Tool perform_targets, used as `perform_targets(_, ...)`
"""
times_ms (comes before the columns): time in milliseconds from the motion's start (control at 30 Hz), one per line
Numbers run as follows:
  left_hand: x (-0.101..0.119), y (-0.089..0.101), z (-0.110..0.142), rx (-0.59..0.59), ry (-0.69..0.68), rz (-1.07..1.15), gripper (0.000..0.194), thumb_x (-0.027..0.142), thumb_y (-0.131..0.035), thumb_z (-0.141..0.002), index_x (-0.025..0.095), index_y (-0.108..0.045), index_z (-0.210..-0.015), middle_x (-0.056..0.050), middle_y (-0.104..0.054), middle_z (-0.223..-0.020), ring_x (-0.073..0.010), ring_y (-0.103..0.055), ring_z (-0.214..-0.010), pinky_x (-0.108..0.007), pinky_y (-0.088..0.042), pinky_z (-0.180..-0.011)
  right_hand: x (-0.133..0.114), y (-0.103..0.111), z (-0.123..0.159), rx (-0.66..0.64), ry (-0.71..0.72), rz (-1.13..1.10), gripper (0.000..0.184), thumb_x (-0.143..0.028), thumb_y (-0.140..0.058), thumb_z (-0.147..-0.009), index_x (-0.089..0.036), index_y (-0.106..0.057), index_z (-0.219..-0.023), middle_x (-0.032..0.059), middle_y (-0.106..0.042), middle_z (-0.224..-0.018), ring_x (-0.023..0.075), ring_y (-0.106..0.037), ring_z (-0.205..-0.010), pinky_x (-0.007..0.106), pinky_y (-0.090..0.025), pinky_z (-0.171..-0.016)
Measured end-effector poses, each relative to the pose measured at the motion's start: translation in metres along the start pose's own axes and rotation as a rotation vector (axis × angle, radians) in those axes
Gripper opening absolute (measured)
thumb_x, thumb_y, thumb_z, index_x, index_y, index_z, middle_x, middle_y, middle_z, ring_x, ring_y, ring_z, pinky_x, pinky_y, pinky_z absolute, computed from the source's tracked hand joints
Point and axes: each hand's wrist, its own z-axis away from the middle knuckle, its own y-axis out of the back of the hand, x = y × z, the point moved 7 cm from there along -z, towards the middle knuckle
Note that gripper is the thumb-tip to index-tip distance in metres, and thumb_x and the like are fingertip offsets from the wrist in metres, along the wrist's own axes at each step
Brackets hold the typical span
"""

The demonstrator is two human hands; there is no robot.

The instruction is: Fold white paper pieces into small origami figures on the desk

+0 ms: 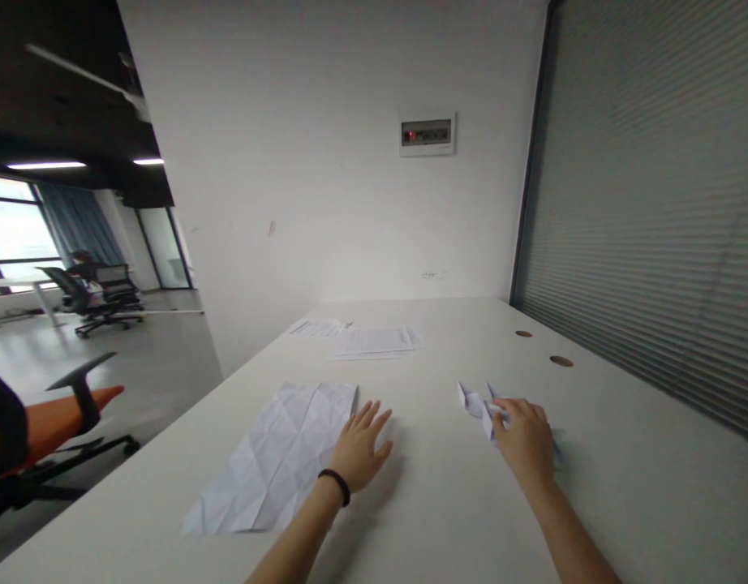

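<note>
A large white sheet of paper [282, 454], covered in crossing creases, lies nearly flat on the left of the white table. My left hand [360, 446], with a dark band at the wrist, is over its right edge, fingers spread and nothing in them. To the right, my right hand [523, 434] has its thumb and fingers closed on a small folded paper piece [488, 418] with upright pointed flaps. Another pointed bit of folded paper [470, 399] stands just left of it; whether the two are joined I cannot tell. My palm hides part of the folded paper.
Printed sheets [374, 342] lie farther back on the table [435, 519]. Two round cable holes [561, 361] are near the right edge, beside a glass partition with blinds [647, 203]. An orange office chair [58, 422] stands left of the table.
</note>
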Motion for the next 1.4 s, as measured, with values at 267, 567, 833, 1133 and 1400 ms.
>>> perform_targets(267,0.016,-0.037,0.014,-0.086,-0.217,0.163,0.047,0.034,-0.047,-0.080,0.024,-0.040,-0.125,-0.003,-0.038,-0.133,-0.0219,-0.026,-0.125,-0.041,-0.023,-0.103,0.016,-0.011,0.009,-0.239,-0.122,0.188,0.018,-0.021,-0.052,-0.070,-0.026,-0.063,-0.084,0.0061,-0.063,-0.091,0.0269,-0.051,-0.089,0.033,-0.034,-0.061)
perform_targets(567,0.019,-0.028,0.015,-0.054,-0.175,0.249,0.046,0.033,-0.048,-0.080,0.020,-0.042,-0.123,-0.006,-0.044,-0.128,-0.0217,-0.033,-0.120,-0.040,-0.026,-0.101,-0.023,-0.022,0.015,-0.329,0.042,-0.200,0.016,-0.016,-0.052,-0.068,-0.019,-0.059,-0.082,0.0037,-0.063,-0.073,0.0207,-0.055,-0.078,0.031,-0.039,-0.068)
perform_targets(833,0.026,-0.019,0.015,0.003,-0.195,0.336,0.037,0.032,-0.056,-0.076,0.020,-0.052,-0.111,-0.006,-0.054,-0.116,-0.0215,-0.045,-0.109,-0.036,-0.034,-0.094,-0.097,-0.027,0.045,-0.535,0.241,-0.834,0.027,-0.024,-0.053,-0.069,-0.020,-0.057,-0.095,0.0057,-0.058,-0.097,0.0192,-0.052,-0.094,0.030,-0.041,-0.078)
perform_targets(1133,0.025,-0.015,0.013,0.047,-0.216,0.366,0.017,0.029,-0.061,-0.073,0.023,-0.063,-0.089,-0.001,-0.062,-0.098,-0.0180,-0.053,-0.092,-0.030,-0.039,-0.084,-0.073,-0.037,0.049,-0.814,0.117,-0.741,0.018,-0.015,-0.059,-0.059,-0.018,-0.060,-0.077,0.0004,-0.061,-0.080,0.0158,-0.056,-0.076,0.025,-0.042,-0.069)
perform_targets(1400,0.029,-0.025,0.012,-0.015,-0.095,0.314,0.009,0.027,-0.061,-0.072,0.024,-0.068,-0.077,-0.002,-0.060,-0.105,-0.0198,-0.051,-0.097,-0.031,-0.039,-0.083,-0.087,-0.051,0.056,-0.679,0.173,-0.664,0.007,-0.016,-0.062,-0.062,-0.017,-0.055,-0.058,-0.0032,-0.051,-0.065,0.0119,-0.049,-0.063,0.021,-0.038,-0.058)
